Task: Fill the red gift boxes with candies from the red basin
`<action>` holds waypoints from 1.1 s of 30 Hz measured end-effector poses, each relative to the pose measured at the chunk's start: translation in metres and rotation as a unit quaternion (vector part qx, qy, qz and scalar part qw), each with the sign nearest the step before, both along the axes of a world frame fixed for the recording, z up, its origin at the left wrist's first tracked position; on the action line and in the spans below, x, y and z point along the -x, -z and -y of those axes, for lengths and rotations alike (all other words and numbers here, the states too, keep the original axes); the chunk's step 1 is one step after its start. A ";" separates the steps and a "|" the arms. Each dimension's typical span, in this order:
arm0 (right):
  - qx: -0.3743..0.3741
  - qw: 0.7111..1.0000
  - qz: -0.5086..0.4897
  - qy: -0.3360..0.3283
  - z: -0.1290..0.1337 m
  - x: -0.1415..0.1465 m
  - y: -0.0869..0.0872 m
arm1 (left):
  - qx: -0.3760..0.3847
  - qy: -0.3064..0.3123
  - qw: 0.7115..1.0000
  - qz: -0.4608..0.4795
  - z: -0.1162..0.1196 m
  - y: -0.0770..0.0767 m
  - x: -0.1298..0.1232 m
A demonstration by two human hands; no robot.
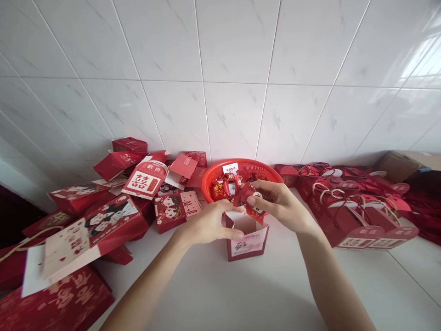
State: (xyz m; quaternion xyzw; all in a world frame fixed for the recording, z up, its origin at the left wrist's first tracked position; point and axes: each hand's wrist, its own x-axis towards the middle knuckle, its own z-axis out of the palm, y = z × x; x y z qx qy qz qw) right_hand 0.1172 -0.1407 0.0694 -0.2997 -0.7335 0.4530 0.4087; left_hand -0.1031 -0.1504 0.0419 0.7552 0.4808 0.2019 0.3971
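Observation:
An open red box (246,246) with a pale printed front stands upright on the pale surface in the middle. My left hand (210,223) grips its left side, thumb over the front edge and fingers behind. Just above the box opening, my right hand (279,204) holds red wrapped packets (255,207) between thumb and fingers. Behind the hands is a red plastic basket (268,171) with red wrapped sweets (220,188) and a small white card (230,168) in it. The inside of the box is mostly hidden.
Red printed boxes (112,220) lie piled at the left, some with flaps open. At the right stand rows of closed red boxes (358,225) with rope handles. A brown carton (396,165) sits at the back right. A tiled wall (234,115) rises behind.

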 end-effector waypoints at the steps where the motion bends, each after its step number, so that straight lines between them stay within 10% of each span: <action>1: 0.001 1.000 0.000 -0.003 0.000 0.001 0.001 | 0.008 -0.001 1.000 -0.001 0.000 0.001 0.000; 22: -0.053 0.982 0.164 -0.079 -0.001 -0.009 0.000 | 0.006 0.017 1.000 0.004 -0.004 0.001 0.000; 33: -0.108 0.985 0.133 -0.003 -0.004 0.001 0.007 | 0.019 0.003 1.000 -0.006 -0.003 0.000 0.000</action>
